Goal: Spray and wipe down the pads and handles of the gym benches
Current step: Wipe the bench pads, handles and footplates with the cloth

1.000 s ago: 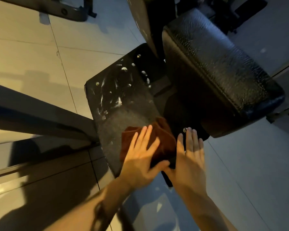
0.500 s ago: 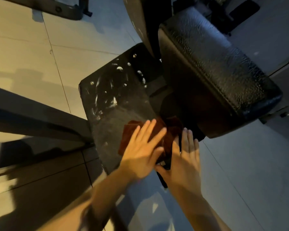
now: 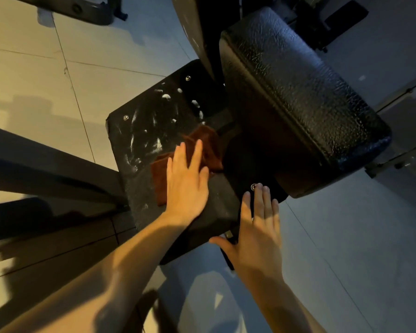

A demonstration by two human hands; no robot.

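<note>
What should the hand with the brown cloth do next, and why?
Probably slide the left hand, pressed flat on the brown cloth, further away and leftward across the black pad. White foam spots lie unwiped on that far part, beyond the cloth. The right hand rests flat at the pad's near edge, apparently steadying it.

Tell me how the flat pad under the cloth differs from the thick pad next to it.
The flat pad carries white foam blobs and streaks; the thick pad shows none. The flat pad is thin with metal studs at its corners; the thick pad is bulky, rounded and crackle-glossy. The left hand presses the brown cloth on the flat pad; nothing lies on the thick pad. Both are black.
</note>
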